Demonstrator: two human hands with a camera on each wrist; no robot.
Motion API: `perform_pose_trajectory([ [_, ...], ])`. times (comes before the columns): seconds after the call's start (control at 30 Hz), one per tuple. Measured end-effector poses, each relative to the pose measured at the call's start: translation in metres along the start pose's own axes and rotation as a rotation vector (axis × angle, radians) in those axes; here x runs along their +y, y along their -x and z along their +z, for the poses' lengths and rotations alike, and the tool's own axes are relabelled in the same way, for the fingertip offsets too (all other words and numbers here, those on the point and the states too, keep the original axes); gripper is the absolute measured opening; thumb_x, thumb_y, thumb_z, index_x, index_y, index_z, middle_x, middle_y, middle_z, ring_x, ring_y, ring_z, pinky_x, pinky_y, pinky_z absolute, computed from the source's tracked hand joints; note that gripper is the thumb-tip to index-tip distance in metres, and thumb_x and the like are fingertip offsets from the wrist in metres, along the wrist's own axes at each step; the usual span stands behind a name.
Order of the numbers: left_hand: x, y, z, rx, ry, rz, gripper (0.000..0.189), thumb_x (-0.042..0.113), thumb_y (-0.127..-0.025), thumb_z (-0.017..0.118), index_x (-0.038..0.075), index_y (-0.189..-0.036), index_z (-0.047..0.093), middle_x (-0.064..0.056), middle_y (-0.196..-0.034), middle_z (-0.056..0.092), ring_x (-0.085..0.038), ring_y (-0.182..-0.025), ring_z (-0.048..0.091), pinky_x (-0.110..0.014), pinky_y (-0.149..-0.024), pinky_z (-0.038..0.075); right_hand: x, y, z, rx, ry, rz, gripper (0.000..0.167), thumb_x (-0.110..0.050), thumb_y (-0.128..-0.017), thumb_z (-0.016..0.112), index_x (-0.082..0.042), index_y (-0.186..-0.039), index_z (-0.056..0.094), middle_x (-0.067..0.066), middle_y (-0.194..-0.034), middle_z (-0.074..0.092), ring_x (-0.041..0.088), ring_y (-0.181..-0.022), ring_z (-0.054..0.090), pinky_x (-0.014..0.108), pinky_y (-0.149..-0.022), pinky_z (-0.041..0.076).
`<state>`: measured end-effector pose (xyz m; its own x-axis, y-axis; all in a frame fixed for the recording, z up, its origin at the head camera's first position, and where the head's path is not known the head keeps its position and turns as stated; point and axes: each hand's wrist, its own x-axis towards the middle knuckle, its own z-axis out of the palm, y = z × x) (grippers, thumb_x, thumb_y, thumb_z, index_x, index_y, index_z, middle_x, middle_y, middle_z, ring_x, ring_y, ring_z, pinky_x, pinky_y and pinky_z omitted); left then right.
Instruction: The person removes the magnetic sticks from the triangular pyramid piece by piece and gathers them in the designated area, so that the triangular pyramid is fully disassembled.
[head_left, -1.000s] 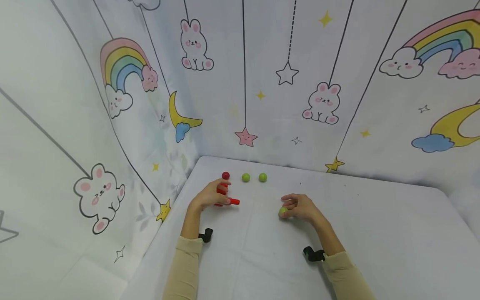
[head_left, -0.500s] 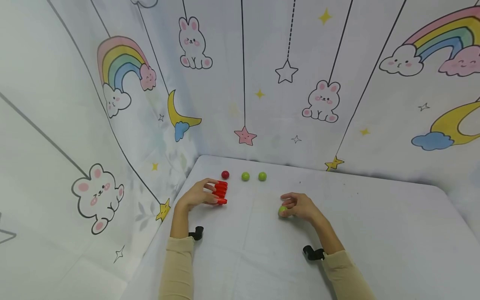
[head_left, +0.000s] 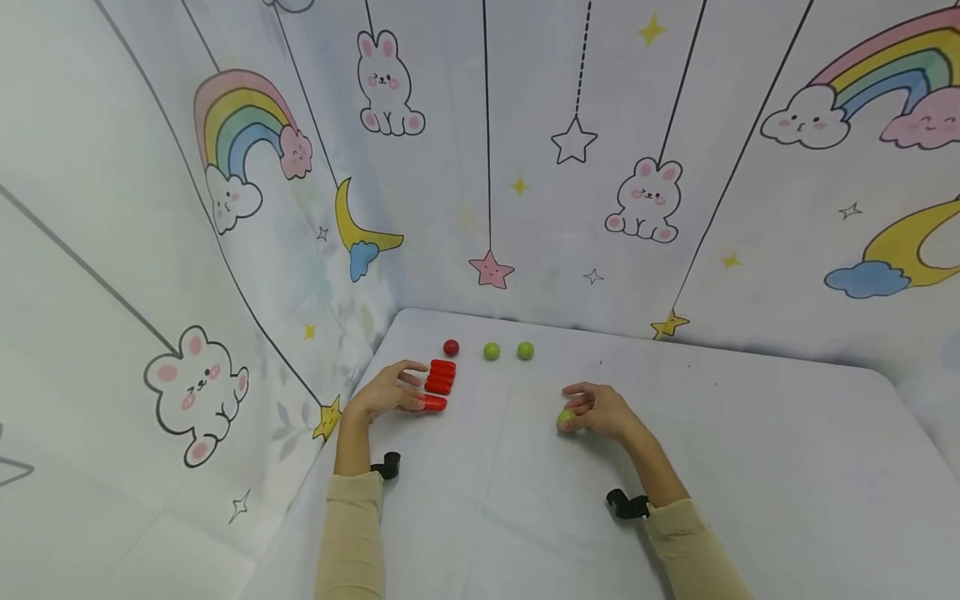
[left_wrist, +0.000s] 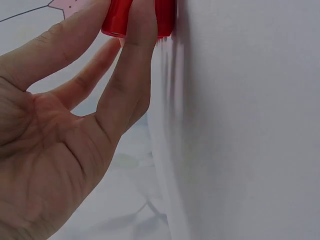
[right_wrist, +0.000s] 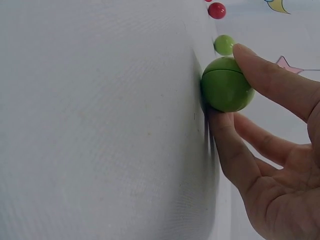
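Observation:
At the left of the table, my left hand (head_left: 386, 393) pinches the near end of a red cylinder (head_left: 433, 403) with the thumb, its other fingers spread above. Just beyond lies a tight row of several red cylinders (head_left: 440, 377), with a small gap to the held one. In the left wrist view, glossy red (left_wrist: 165, 20) shows on both sides of the nearest digit. Near the table's middle, my right hand (head_left: 609, 415) holds a small green ball (right_wrist: 227, 85) between thumb and fingertips. A fine seam line crosses the ball, which sits at or just above the tabletop.
A red ball (head_left: 451, 347) and two green balls (head_left: 491, 351) stand in a line towards the back of the white-covered table (head_left: 735, 467). A patterned cloth wall (head_left: 525, 208) rises behind and on the left. Each wrist carries a black camera mount (head_left: 626, 504).
My left hand has drawn back to the left, and the red cylinder has slid left with it, to beside the row. The right hand stays in place with the green ball.

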<state>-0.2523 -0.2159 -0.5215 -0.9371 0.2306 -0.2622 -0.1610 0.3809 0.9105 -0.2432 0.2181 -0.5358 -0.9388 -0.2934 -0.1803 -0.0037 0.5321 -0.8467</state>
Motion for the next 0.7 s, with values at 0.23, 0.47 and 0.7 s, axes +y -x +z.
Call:
perform_pose_trajectory([
  [0.23, -0.0048, -0.0030, 0.0029, 0.079, -0.025, -0.051, 0.060, -0.002, -0.083, 0.083, 0.002, -0.137, 0.058, -0.022, -0.122, 0.052, -0.026, -0.095, 0.064, -0.032, -0.080, 0.053, 0.0018, -0.0008, 0.0000, 0.007, 0.000, 0.000, 0.068, -0.008, -0.077, 0.092, 0.003, -0.136, 0.062, 0.014, -0.112, 0.073, 0.027, -0.104, 0.070, 0.036, -0.082, 0.056],
  [0.47, -0.0056, -0.0025, 0.0057, 0.130, -0.107, -0.095, 0.050, 0.005, -0.084, 0.084, 0.002, -0.128, 0.061, -0.015, -0.109, 0.051, -0.025, -0.087, 0.056, -0.033, -0.077, 0.045, 0.0004, -0.0007, 0.0010, 0.010, 0.005, 0.013, 0.071, -0.008, -0.076, 0.093, 0.003, -0.139, 0.060, 0.012, -0.110, 0.073, 0.026, -0.103, 0.070, 0.033, -0.080, 0.055],
  [0.7, -0.0030, -0.0031, 0.0085, 0.149, -0.162, -0.108, 0.051, 0.008, -0.083, 0.086, 0.004, -0.128, 0.062, -0.018, -0.116, 0.054, -0.028, -0.095, 0.054, -0.034, -0.080, 0.047, -0.0001, 0.0005, 0.0013, 0.013, 0.034, 0.002, 0.070, -0.010, -0.076, 0.093, 0.002, -0.138, 0.061, 0.012, -0.109, 0.073, 0.026, -0.103, 0.070, 0.034, -0.080, 0.056],
])
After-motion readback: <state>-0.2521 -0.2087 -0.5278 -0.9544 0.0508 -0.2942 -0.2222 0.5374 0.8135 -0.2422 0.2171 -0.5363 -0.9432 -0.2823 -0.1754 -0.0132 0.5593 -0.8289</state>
